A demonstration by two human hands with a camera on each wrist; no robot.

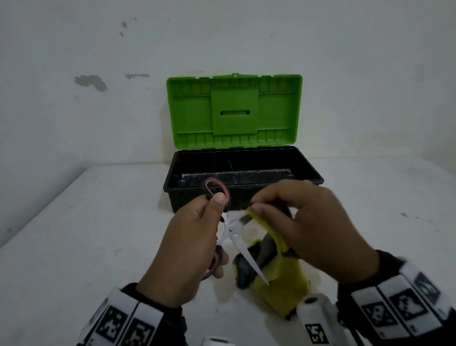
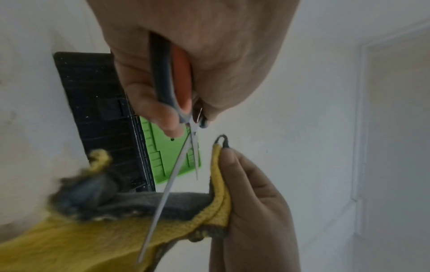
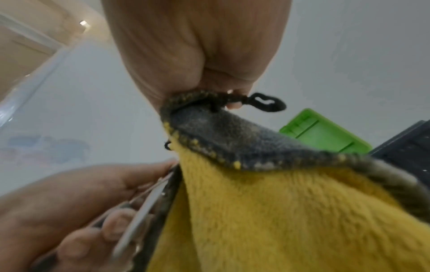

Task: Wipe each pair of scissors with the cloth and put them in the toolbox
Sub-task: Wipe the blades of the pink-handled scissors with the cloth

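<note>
Nearest, the cloth (image 1: 278, 285) hangs from the right hand (image 1: 308, 221), pinched at its top edge around one blade. The left hand (image 1: 186, 246) grips the scissors (image 1: 232, 233) by the handles, blades spread open above the bench (image 1: 78, 251). The free point aims at the cloth; it could snag the fabric or nick a finger. Beyond, the toolbox (image 1: 243, 196) stands open.
</note>
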